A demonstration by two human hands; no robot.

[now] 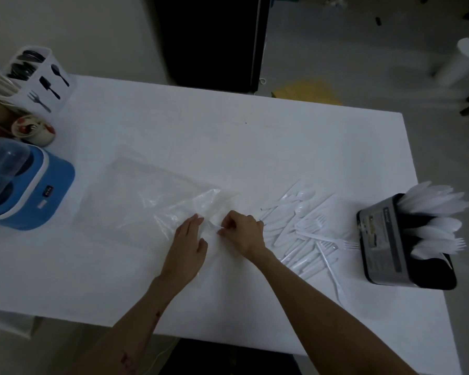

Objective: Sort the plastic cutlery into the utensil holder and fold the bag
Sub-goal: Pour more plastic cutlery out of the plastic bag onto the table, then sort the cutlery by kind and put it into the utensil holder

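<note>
The clear plastic bag (152, 196) lies flat and crumpled at the frame's centre left on the white bench (228, 136). The left hand (188, 244) rests on it with fingers straight, likely pinning it down, while the right hand (243, 230) pinches the bag's near edge with curled fingers, seemingly to start a fold. Loose white plastic cutlery (306, 231) is scattered just right of the hands, apparently tipped out for sorting. At right, the dark utensil holder (382, 239) already carries spoons and forks. Its label is too blurred to read.
</note>
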